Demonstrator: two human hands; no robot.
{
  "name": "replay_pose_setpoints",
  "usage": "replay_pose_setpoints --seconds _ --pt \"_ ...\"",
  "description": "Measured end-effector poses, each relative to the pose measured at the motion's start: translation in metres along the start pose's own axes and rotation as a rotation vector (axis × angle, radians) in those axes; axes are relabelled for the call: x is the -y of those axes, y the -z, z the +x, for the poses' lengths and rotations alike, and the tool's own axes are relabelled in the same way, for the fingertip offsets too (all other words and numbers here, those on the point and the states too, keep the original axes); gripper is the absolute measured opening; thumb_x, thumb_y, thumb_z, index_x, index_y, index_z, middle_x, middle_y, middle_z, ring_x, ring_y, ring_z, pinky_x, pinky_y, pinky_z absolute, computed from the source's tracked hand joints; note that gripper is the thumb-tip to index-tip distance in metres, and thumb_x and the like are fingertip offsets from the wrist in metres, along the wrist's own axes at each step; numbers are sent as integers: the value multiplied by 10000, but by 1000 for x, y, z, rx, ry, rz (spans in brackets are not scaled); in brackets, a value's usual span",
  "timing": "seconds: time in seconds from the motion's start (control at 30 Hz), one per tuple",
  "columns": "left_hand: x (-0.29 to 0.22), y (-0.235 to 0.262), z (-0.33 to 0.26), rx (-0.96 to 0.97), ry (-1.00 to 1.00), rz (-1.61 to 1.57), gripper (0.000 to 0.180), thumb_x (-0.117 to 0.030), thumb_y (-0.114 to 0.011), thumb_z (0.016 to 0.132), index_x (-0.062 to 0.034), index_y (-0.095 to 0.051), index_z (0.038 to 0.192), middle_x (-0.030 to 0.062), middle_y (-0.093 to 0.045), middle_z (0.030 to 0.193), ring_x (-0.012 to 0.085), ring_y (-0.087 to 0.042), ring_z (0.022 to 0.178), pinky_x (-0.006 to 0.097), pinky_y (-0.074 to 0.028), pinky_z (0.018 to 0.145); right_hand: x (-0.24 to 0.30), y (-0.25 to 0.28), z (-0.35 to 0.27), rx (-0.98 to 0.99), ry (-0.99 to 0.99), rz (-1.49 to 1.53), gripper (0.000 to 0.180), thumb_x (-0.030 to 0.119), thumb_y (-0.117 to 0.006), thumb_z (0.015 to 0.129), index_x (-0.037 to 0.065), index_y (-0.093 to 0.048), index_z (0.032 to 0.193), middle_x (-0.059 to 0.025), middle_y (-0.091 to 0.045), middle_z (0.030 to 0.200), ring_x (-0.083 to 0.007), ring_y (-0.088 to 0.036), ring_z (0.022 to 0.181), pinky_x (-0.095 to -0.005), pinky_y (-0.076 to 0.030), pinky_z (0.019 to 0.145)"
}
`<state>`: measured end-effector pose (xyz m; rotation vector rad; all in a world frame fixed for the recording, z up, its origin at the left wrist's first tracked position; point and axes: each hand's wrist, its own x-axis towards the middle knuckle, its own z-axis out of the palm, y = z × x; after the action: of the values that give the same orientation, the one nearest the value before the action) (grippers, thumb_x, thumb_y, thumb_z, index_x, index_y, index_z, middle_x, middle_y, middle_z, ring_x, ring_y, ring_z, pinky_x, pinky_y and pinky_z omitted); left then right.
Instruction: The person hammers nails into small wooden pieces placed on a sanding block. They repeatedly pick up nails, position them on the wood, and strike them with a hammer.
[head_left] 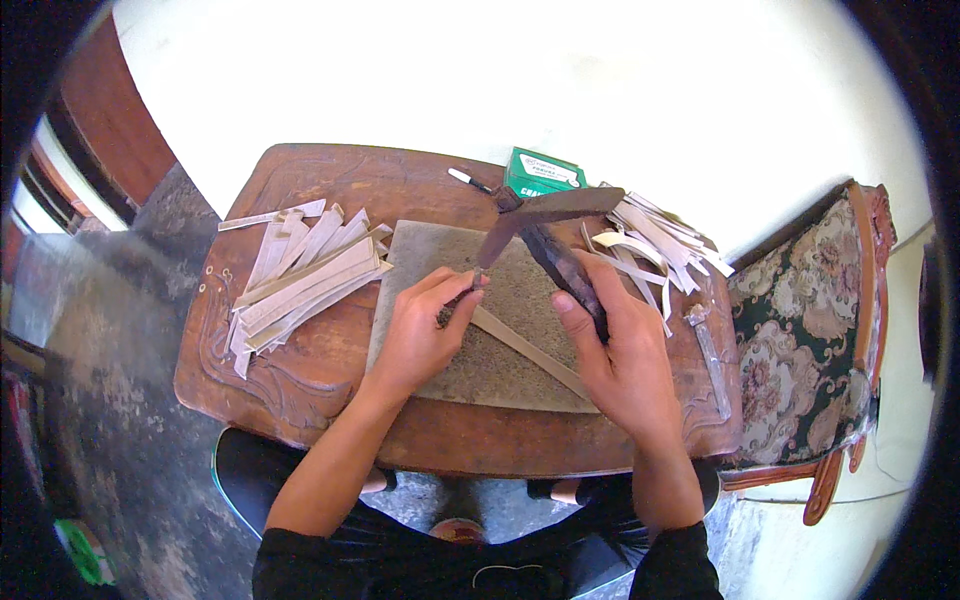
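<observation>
My right hand (622, 345) is wrapped round the dark handle (560, 262) of a hammer-like tool. The tool's rust-brown head (565, 206) has two long, flat arms, one pointing right, the other slanting down toward my left fingers. My left hand (430, 325) is closed in a pinch on a short dark piece (446, 314), mostly hidden by the fingers; its kind I cannot make out. Below the hands, a narrow beige strip (530, 350) lies slantwise across a grey-brown, rough-faced slab (430, 245). One end of the strip lies close to my left hand.
A carved wooden table (330, 170) bears the slab. Pale strips (310, 290) are heaped at left, with another heap of strips (660, 235) at right. Behind stand a green box (540, 175) and a marker (468, 180). A metal tool (710, 360) lies near a flowered chair (800, 330).
</observation>
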<state>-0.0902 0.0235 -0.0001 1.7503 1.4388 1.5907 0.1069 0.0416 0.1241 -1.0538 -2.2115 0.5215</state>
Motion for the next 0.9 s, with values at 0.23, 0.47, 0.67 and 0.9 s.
replay_pose_setpoints --seconds 0.23,0.47,0.67,0.9 --pt "-3 -1 0 13 30 11 168 9 -674 926 21 -714 1088 142 -711 962 217 -692 850 318 -539 761 -2 -2 -3 24 -49 -11 340 177 -632 983 36 -555 1282 -269 -665 895 -471 -670 807 -493 -507 675" --pt "-4 0 0 4 22 19 168 7 -682 915 20 -718 1078 156 -716 974 254 -700 864 330 -541 775 7 2 -6 -22 -102 42 323 194 -626 991 28 -569 1262 -281 -663 887 -476 -670 799 -504 -506 672" --pt "-5 1 1 -4 -19 14 172 9 -688 906 40 -704 1074 182 -708 969 333 -707 855 374 -550 755 10 8 -3 25 -147 26 330 207 -626 996 25 -562 1263 -263 -666 858 -468 -677 787 -482 -510 649" --pt "-2 2 1 5 -34 37 168 30 -690 894 29 -720 1059 166 -718 969 275 -707 868 344 -545 782 -4 -5 -8 16 -48 11 336 206 -633 990 41 -560 1275 -264 -666 868 -472 -670 771 -494 -510 653"
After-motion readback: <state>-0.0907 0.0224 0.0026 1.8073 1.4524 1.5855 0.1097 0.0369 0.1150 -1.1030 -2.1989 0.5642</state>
